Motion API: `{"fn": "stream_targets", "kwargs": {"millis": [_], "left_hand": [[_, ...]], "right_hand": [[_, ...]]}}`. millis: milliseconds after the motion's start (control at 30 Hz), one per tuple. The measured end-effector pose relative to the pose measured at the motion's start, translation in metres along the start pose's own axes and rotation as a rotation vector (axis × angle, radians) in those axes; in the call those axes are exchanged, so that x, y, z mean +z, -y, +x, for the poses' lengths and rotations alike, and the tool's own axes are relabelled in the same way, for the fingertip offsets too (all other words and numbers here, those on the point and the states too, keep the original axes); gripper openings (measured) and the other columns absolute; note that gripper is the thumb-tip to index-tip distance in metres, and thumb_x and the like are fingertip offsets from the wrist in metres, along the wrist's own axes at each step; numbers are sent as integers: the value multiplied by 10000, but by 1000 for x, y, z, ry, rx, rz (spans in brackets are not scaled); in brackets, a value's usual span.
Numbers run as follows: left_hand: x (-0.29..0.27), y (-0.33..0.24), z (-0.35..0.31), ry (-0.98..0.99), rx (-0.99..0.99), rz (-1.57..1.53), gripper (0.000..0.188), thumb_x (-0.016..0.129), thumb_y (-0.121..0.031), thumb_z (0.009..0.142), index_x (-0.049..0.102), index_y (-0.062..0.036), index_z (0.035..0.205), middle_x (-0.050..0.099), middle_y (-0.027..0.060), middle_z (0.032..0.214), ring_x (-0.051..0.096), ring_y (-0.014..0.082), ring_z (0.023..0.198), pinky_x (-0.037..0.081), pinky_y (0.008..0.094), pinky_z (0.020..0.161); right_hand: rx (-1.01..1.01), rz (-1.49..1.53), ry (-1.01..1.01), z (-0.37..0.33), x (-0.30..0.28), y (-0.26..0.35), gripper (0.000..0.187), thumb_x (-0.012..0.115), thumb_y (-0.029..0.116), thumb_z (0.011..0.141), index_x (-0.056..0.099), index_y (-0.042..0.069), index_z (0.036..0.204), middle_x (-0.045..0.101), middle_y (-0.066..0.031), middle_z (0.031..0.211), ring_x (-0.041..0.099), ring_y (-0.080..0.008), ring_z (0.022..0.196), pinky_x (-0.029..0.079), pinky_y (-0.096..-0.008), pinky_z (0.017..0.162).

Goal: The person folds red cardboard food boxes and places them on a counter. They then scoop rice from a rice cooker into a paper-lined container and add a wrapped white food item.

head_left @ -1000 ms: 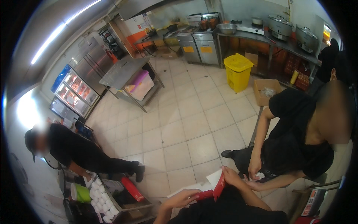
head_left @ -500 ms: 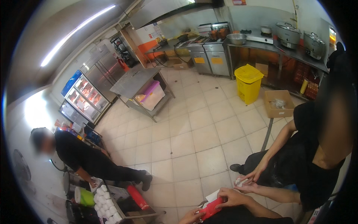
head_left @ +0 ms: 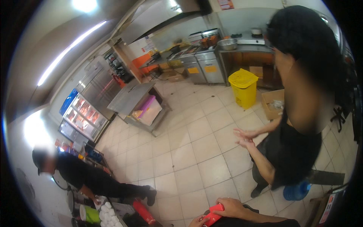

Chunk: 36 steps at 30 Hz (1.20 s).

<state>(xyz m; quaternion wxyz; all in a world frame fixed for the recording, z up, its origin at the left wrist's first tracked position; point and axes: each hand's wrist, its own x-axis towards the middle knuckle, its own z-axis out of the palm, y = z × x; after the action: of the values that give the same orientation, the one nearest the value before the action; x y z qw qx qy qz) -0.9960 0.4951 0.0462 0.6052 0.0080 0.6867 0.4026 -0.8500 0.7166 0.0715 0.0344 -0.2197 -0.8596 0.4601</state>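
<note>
Lowest in view, the right hand [head_left: 231, 207] of the wearer closes over the upper end of a flat-sided, oblong red card packet with white markings [head_left: 214, 216], its thumb and fingers pinching the edges. The left hand [head_left: 199, 221], partly cut off by the lower rim, pinches the packet's lower left end. The packet sits between the two hands, just in front of the wearer's dark clothing.

To the left, a long, bright red package [head_left: 143, 212] lies beside a pile of rounded white bundles [head_left: 109, 216]; next to these stands a lime-green and white tub [head_left: 89, 214]. A co-worker in black clothing and a dark cap [head_left: 89, 176] bends there, one hand near the bundles — what it holds, I cannot tell.

On the right stands another co-worker in a black top [head_left: 298, 151], both hands close together with fingers extended; blur hides whether the palms touch. A translucent blue plastic water bottle [head_left: 297, 191] lies on the floor behind.

Farther off are an open brown cardboard box [head_left: 270, 110], a lidded yellow plastic bin [head_left: 244, 92] and a grey metal table [head_left: 130, 99] — a clear tub with a purple lid [head_left: 150, 112] on its lower shelf. Steel fryers [head_left: 211, 72] line the back.
</note>
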Motion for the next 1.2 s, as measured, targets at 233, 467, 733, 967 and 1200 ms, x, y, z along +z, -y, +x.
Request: {"fn": "stream_targets", "kwargs": {"millis": [233,467,733,967,1200], "left_hand": [[26,-19,34,102,206,-2,303,660,-357,995,651,-97,1150,659,5,948,568,101,744,447,251,605],[47,-58,16,117,235,201,378,695,-415,965,669,-84,1146,676,-9,914,587,88,777,446,251,618],[28,-71,3,139,299,457,246,700,-277,1003,700,-63,1125,696,11,870,603,84,730,481,248,653],[39,-135,-46,-293,876,1018,368,843,-227,829,728,-98,1154,666,123,1180,629,311,1068,496,413,937],[24,-131,-54,-275,1055,888,778,963,-318,676,623,-182,1363,266,286,1555,270,474,1478,316,558,1195]], "right_hand": [[336,60,-165,-18,-10,0,386,653,435,913,610,116,1125,719,-128,1096,683,-392,1021,541,-492,887],[120,42,-124,-37,-20,-16,395,644,413,938,682,143,1224,742,-114,1087,696,-333,1052,546,-460,900],[-26,-40,212,-27,-28,5,414,657,480,947,753,135,1155,737,-137,1067,693,-350,995,535,-440,872],[-131,291,181,18,-19,-13,362,727,425,906,756,64,917,717,-154,949,693,-322,834,528,-426,771],[85,975,234,38,3,-13,367,601,334,1059,639,-10,1181,679,-19,1001,616,-123,886,520,-325,802]]}}
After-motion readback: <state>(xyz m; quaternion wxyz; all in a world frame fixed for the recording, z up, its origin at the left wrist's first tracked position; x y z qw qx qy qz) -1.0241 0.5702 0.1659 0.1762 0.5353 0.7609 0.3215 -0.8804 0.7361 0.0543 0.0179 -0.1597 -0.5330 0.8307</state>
